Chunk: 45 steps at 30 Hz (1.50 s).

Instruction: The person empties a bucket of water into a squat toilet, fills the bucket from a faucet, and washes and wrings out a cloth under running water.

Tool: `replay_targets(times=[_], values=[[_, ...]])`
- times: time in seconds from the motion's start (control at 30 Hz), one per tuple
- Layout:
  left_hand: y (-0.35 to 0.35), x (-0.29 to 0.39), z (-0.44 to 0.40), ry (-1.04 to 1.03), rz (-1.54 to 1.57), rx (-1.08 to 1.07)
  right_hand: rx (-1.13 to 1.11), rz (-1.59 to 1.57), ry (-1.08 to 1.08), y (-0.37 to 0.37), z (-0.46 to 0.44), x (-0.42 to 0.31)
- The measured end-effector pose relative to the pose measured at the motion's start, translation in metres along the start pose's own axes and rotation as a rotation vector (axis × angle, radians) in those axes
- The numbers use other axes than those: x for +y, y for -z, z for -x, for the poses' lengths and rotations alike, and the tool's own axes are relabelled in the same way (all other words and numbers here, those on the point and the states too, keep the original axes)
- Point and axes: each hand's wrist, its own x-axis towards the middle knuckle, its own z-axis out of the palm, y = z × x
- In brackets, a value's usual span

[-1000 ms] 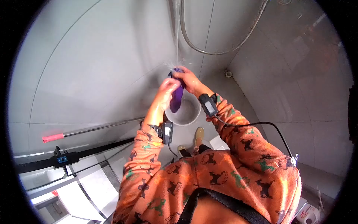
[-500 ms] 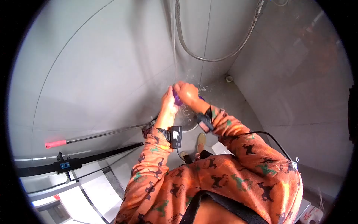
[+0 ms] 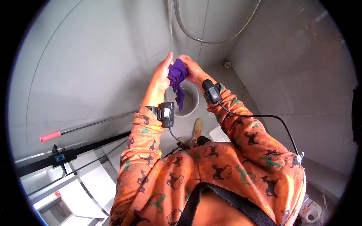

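Observation:
A wet, crumpled purple cloth [image 3: 177, 73] is held between my two hands, with its lower end hanging down over a round bucket [image 3: 197, 96]. My left hand [image 3: 162, 72] grips the cloth from its left side, thumb pointing up. On the other side my right hand [image 3: 191, 68] has its fingers curled on the cloth's upper right edge. A thin stream of water [image 3: 170, 30] falls from above, close to my left fingertips. Part of the bucket's left side is hidden behind the cloth and my left hand.
A metal shower hose [image 3: 203, 40] loops down the wall above my hands. At the left lies a long pole with a pink handle [image 3: 50, 136]. A drain fitting [image 3: 227, 64] sits in the corner. My shoe [image 3: 198, 124] stands just below the bucket.
Both hands have moved up from their lower place over the bucket. The cloth, mostly covered by my hands half a second ago, now shows bunched up with its end hanging.

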Motion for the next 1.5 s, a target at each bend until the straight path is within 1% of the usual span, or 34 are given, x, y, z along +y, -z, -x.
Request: replay_targets(times=[0.07,0.1,0.13,0.17,0.2,0.23,0.3,0.33,0.37,0.43,0.5,0.53,0.57,0.63,0.67,0.7,0.77,0.8,0.83,0.9,0.93,0.97,1.03,1.07,1.1,1.17,1.2,1.23,1.27,1.3,1.37,1.4,1.43,1.5], values=[[0.005,0.001,-0.009,-0.063,-0.075,-0.04,-0.152,0.221,0.168,-0.006,-0.013,0.007],[0.009,0.001,-0.015,-0.063,0.014,0.222,0.035,0.65,0.379,-0.019,-0.007,0.008],[0.011,0.002,-0.018,-0.062,0.106,0.483,0.084,0.747,0.542,-0.042,0.015,0.004],[0.021,-0.001,0.001,-0.073,0.123,0.25,0.134,0.841,0.706,-0.065,0.04,0.002],[0.022,-0.007,0.008,-0.076,0.121,0.248,0.037,0.952,0.91,-0.078,0.053,0.005],[0.021,-0.018,0.01,-0.029,0.176,0.232,-0.002,1.129,0.934,-0.079,0.054,0.012],[0.01,-0.039,0.012,0.066,0.284,0.198,0.265,1.209,0.659,-0.061,0.026,0.004],[-0.013,-0.036,0.022,0.224,0.225,0.27,0.306,1.166,0.574,-0.052,0.02,-0.003],[-0.005,-0.053,0.011,0.167,0.291,0.08,0.294,1.155,0.44,-0.041,0.016,-0.01],[0.003,-0.061,-0.002,0.07,0.221,0.279,0.246,1.175,0.458,-0.046,0.028,-0.011],[0.026,-0.047,0.008,-0.012,0.454,-0.263,0.121,1.138,0.657,-0.057,0.049,0.002],[0.014,-0.045,0.004,0.023,0.302,0.119,0.205,1.076,0.58,-0.057,0.05,-0.001],[0.0,-0.046,-0.001,0.066,0.202,0.319,0.304,1.138,0.617,-0.04,0.03,0.002],[-0.006,-0.042,0.008,0.002,0.082,0.273,0.34,1.071,0.492,-0.004,0.016,-0.008],[-0.02,-0.033,0.019,-0.042,0.039,0.27,0.178,0.948,0.204,0.021,0.007,-0.007],[-0.023,-0.024,0.022,-0.046,0.038,0.268,0.178,0.948,0.209,0.019,0.015,-0.012],[-0.018,-0.006,0.022,-0.234,0.009,0.063,-0.214,-0.101,-0.275,0.003,0.039,-0.016],[-0.011,-0.003,0.021,-0.208,0.137,0.023,-0.399,-0.075,-0.235,-0.008,0.041,-0.014],[-0.005,-0.002,0.021,-0.208,0.136,0.021,-0.513,0.037,-0.001,-0.023,0.053,-0.009],[0.001,0.0,0.02,-0.338,0.015,-0.08,-0.463,0.448,0.003,-0.024,0.046,0.0],[0.001,-0.001,0.024,-0.453,-0.248,-0.021,-0.336,0.409,0.054,-0.021,0.033,0.01],[0.004,-0.003,0.028,-0.453,-0.248,-0.023,-0.336,0.409,0.057,-0.011,0.023,0.012],[0.003,-0.006,0.041,-0.55,-0.556,0.513,0.008,0.103,0.141,-0.002,0.017,0.005],[-0.005,-0.008,0.055,-0.152,-0.326,0.623,0.029,0.132,0.18,-0.002,0.016,0.002],[0.001,-0.015,0.05,-0.153,-0.327,0.621,0.03,0.131,0.182,-0.011,0.024,-0.003],[0.032,-0.044,0.026,0.371,0.285,-0.006,-0.057,0.393,0.06,-0.042,0.05,-0.002],[0.049,-0.067,0.039,-0.052,0.184,0.02,-0.087,0.518,0.233,-0.055,0.06,0.011],[0.054,-0.063,0.042,0.036,0.207,-0.062,-0.118,0.64,0.408,-0.064,0.066,0.022],[0.055,-0.061,0.044,0.013,0.26,-0.008,-0.16,0.853,0.717,-0.067,0.065,0.023],[0.046,-0.053,0.05,-0.009,0.313,0.046,-0.162,0.854,0.718,-0.062,0.058,0.025],[0.035,-0.051,0.029,0.206,0.097,0.177,0.176,1.07,0.59,-0.041,0.029,0.023],[0.022,-0.05,0.036,0.203,0.266,0.183,0.312,1.131,0.43,-0.031,0.014,0.018],[0.012,-0.042,0.039,0.126,0.139,0.14,0.324,1.215,0.316,-0.033,0.016,0.007],[-0.015,-0.016,0.051,0.115,0.102,0.303,0.202,1.201,0.416,-0.05,0.032,0.0]])
